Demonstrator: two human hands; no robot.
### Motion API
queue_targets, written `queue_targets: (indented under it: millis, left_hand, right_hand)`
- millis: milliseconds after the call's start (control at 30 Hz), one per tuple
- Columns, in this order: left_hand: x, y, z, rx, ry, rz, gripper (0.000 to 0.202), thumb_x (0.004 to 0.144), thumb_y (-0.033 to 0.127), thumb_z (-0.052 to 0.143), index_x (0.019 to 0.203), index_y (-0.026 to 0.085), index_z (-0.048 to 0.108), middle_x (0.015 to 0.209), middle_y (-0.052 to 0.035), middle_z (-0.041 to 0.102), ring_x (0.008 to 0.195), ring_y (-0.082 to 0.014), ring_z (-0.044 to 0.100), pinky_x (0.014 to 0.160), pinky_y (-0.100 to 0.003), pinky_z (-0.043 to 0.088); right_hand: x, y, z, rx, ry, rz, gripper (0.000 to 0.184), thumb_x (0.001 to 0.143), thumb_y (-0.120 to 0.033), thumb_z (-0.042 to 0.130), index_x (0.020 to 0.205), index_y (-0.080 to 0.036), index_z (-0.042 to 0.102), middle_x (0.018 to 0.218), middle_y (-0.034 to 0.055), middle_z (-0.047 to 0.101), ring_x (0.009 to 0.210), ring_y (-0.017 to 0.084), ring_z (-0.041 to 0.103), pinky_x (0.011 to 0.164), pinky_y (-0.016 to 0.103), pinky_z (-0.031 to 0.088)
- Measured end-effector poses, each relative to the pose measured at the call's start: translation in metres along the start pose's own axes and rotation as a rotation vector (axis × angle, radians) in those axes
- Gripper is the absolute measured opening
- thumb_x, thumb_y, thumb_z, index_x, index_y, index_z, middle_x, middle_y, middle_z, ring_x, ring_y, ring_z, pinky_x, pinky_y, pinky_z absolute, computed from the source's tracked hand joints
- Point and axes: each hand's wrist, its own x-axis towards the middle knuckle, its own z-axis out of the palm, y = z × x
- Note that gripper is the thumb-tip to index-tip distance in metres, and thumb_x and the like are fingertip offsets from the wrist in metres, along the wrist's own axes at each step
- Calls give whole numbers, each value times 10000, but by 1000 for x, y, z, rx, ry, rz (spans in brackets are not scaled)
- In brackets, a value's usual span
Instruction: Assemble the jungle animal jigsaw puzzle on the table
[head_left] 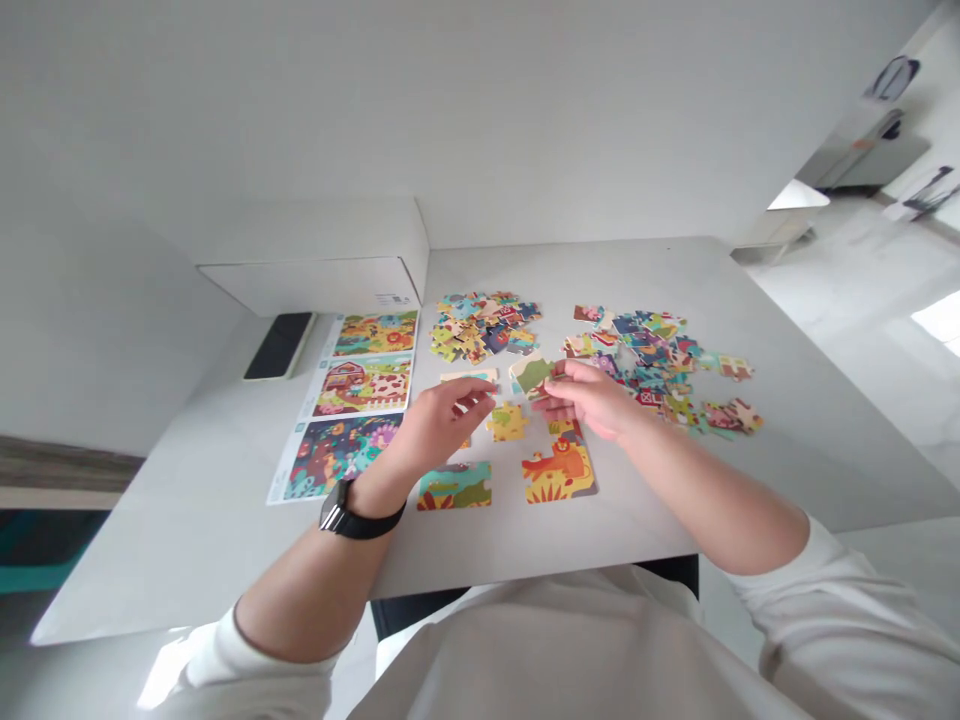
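My right hand (589, 398) pinches a green and cream jigsaw piece (533, 374) by its right edge, just above the table. My left hand (444, 425) hovers palm inward with thumb and fingers apart, nothing visible between them. A yellow jigsaw piece (508, 421) lies between the hands. Closer to me are a teal and green piece (454, 486) on the left and a joined orange lion section (559, 472) on the right. Another piece (480, 376) lies behind my left fingers, partly covered by them.
Loose jigsaw pieces form one pile (480, 325) at the back centre and another (660, 360) at the right. A picture sheet (363, 388) with three scenes lies left, partly under my left arm. Behind it are a phone (280, 346) and a white box (315, 285) against the wall.
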Motion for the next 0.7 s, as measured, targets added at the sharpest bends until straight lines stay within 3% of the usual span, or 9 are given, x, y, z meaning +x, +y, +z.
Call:
queue_targets:
  millis: [167,300,500,633,700]
  left_hand:
    - [3,-3,17,-329,4,-149,434,911,581,770,1120,204,714,942,-68,784,753,-176,713,547,-240,552]
    - [6,-8,21,-501,-21,-206,427,876,575,802,1036,202,667,790,-23,717,664,-151,680,520,-235,552]
    - [6,-8,18,-508,-49,-238,421,863,542,825,1070,197,701,799,-22,716,627,-141,664,516,-244,548]
    - [4,-7,21,-468,-144,-224,389,885,544,802,1064,204,743,732,5,677,600,-135,641,544,-254,551]
    - [3,-7,22,-459,-161,-221,422,897,542,791,1146,205,741,727,13,674,600,-137,641,561,-261,559]
  right_hand:
    - [-5,18,26,47,-84,49,310,809,-284,903,1016,-249,675,1044,51,821,856,214,821,756,343,694]
    - [-9,20,29,-20,-141,26,309,835,-342,900,1035,-256,681,1100,59,802,892,214,807,732,335,690]
    - [-12,11,21,-213,-112,-61,357,838,-429,899,1077,-278,682,926,3,724,734,164,709,524,243,583]
    - [-12,13,19,-317,-202,-8,384,840,-544,881,905,-240,655,769,-17,686,595,118,607,481,221,491]
    - [-11,15,17,-363,-209,-2,424,833,-572,879,832,-235,621,703,-28,664,559,109,577,480,221,473]
